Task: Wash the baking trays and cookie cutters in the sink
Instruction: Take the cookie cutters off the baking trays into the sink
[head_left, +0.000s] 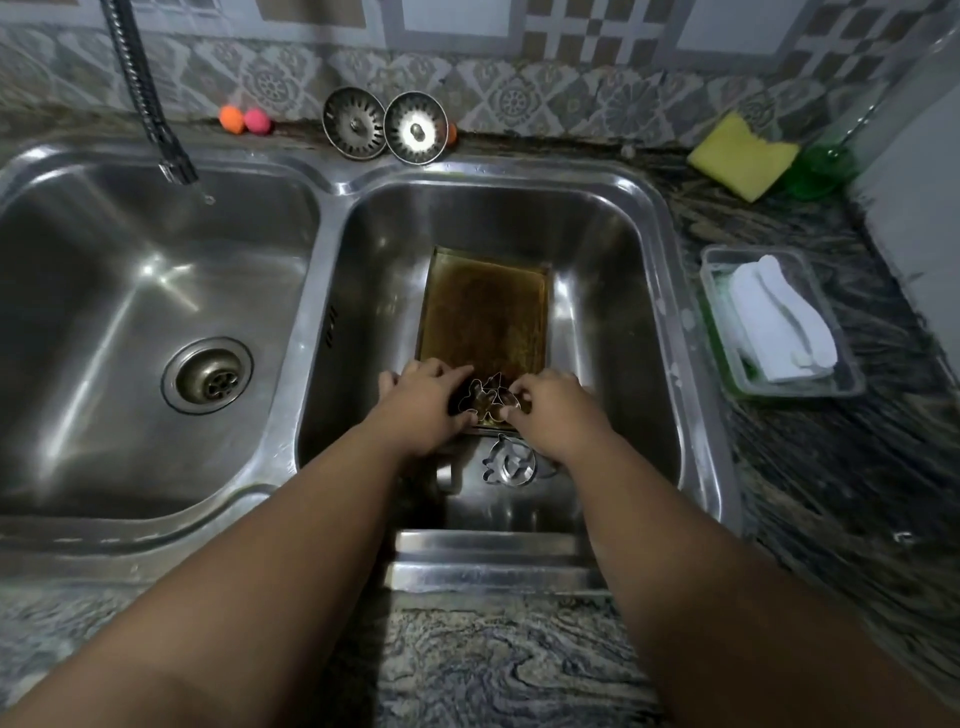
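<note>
A brown-stained baking tray (485, 306) lies flat in the right sink basin (613, 291). At its near end sits a cluster of metal cookie cutters (485, 397). My left hand (423, 402) curls its fingers round the left side of the cluster. My right hand (553, 408) pinches the right side of it. One more cookie cutter (509, 462) lies on the basin floor just in front of the tray, between my wrists.
The left basin (130, 312) holds only its drain (208, 375), with the flexible faucet (156, 114) hanging above it. Two sink strainers (384, 126) lean on the back wall. A yellow sponge (743, 156) and a plastic tray with a white cloth (779, 322) sit on the right counter.
</note>
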